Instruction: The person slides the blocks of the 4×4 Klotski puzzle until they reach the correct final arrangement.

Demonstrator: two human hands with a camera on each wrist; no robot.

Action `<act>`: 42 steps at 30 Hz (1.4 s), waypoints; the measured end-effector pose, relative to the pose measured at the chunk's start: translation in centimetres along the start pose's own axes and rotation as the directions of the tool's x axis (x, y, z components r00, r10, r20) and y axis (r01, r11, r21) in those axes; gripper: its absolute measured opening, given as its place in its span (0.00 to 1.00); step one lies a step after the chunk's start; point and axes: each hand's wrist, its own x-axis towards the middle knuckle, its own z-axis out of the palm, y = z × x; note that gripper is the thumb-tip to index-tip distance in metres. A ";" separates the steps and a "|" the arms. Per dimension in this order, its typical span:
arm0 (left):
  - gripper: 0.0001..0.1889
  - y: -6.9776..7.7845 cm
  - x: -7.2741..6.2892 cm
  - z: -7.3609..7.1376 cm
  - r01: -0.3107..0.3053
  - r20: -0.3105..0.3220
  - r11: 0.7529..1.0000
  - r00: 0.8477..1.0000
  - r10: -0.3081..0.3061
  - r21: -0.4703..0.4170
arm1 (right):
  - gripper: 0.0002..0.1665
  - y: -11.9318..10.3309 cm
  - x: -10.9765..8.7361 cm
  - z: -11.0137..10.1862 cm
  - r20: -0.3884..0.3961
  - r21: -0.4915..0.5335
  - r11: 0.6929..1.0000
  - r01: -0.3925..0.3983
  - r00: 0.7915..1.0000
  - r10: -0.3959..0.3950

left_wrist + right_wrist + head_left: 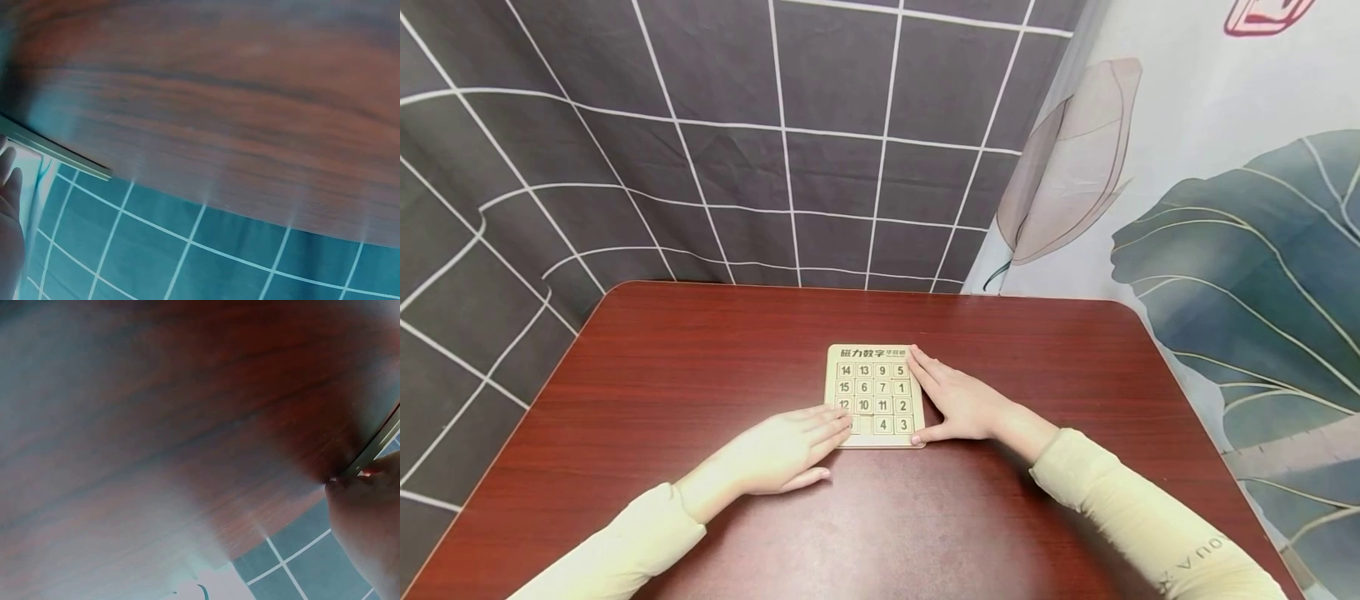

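A square number sliding puzzle [887, 443] lies flat on the table, its numbered tiles set in rows under a dark printed heading. My left hand [797, 446] reaches over its lower left corner, fingers straight, fingertips on the bottom-left tile, whose number they mostly cover. Just right of those fingertips is a bare slot, followed by the 4 tile [883, 425] and the 3 tile [904, 425]. Along the right edge rests my right hand [966, 404], its fingers extended toward the top corner and its thumb at the bottom one. Both wrist views catch the board's thin side edge-on.
The puzzle sits on a red-brown wooden table [715, 358] with rounded far corners. Behind it hangs a dark grey curtain [835, 175] with white grid lines. A pale curtain [1075, 233] with large leaf prints hangs at the right.
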 end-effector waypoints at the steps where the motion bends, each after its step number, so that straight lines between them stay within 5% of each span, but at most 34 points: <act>1: 0.31 0.0 -0.1 -0.1 0.008 -0.001 1.000 1.000 -0.008 -0.001 | 0.74 0.0 0.0 0.0 0.000 0.000 1.000 0.000 1.000 0.000; 10: 0.29 0.0 -0.1 -0.7 0.005 -0.041 0.999 0.999 -0.003 0.035 | 0.73 0.1 0.1 0.2 -0.001 -0.006 1.000 0.003 1.000 -0.003; 24: 0.33 0.8 4.3 0.1 -0.029 0.057 1.000 0.998 0.029 -0.007 | 0.73 0.2 0.1 0.3 -0.004 -0.004 1.000 0.006 1.000 -0.006; 37: 0.32 0.3 1.5 -0.2 -0.004 0.012 1.000 1.000 0.003 0.010 | 0.72 0.1 0.2 0.1 -0.011 -0.006 1.000 0.008 1.000 -0.008; 42: 0.34 0.4 1.8 -0.4 -0.023 -0.002 1.000 1.000 0.023 0.004 | 0.72 0.0 0.1 0.1 -0.013 -0.006 1.000 0.013 1.000 -0.013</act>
